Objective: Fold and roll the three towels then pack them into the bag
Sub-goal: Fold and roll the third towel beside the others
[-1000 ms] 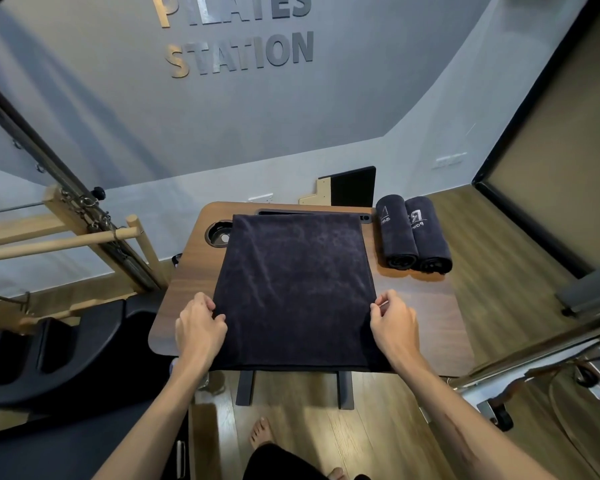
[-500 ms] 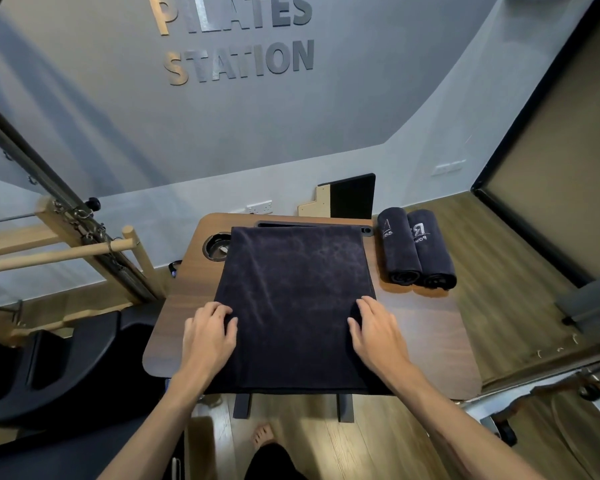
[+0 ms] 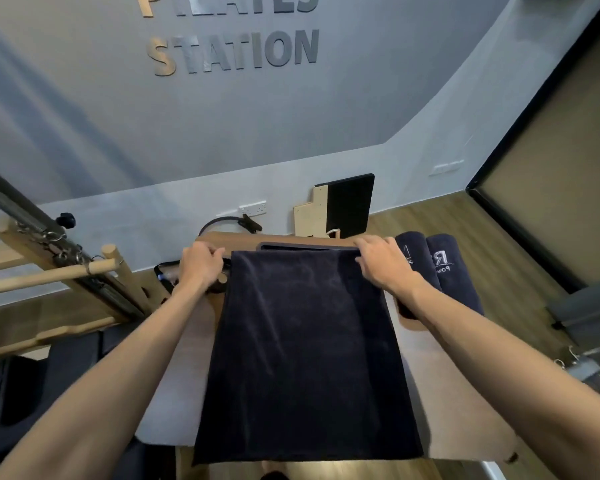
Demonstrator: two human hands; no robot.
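towel (image 3: 305, 355) on table (image 3: 465, 410), rolled towels (image 3: 440, 271) right

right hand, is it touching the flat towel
Touching: in the head view the right hand curls its fingers over the far corner of the flat towel.

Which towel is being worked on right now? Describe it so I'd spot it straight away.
Find the wooden table under the wall lettering. The flat towel covers its middle, with the left hand and right hand gripping its far corners. Unlike the two rolled towels beside it, it lies spread open.
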